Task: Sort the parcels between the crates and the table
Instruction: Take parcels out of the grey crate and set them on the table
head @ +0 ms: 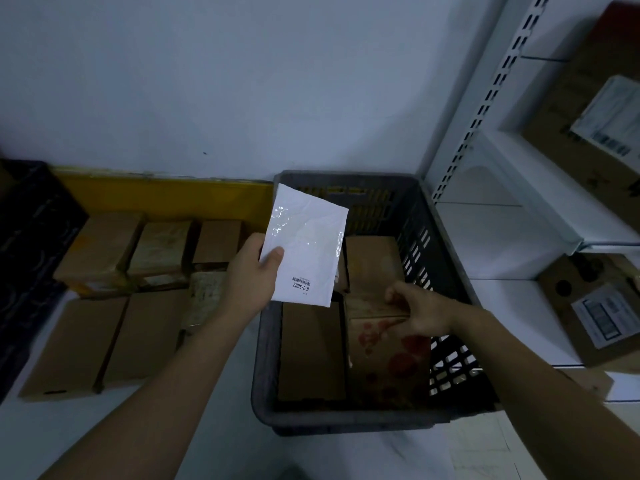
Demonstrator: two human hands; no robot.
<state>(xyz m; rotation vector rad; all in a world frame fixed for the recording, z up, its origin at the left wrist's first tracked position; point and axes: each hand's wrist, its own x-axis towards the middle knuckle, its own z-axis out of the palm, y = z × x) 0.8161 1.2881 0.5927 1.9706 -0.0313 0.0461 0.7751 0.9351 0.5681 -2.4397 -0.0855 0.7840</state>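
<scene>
My left hand (pixel 251 271) holds a flat white plastic mailer (pixel 308 244) with a small barcode label, raised over the left rim of the grey crate (pixel 266 358). Inside the crate lie several brown cardboard parcels. My right hand (pixel 420 311) reaches into the crate, its fingers closed around the top edge of a brown box with red print (pixel 391 362). A plain brown box (pixel 311 351) lies to the left of that one. On the white table (pixel 48 431) to the left, several brown boxes (pixel 114 299) sit in rows.
A dark crate (pixel 27 237) stands at the far left edge. A yellow strip (pixel 156 192) runs along the wall behind the table boxes. White shelving (pixel 512 209) on the right holds labelled cardboard boxes (pixel 599 306).
</scene>
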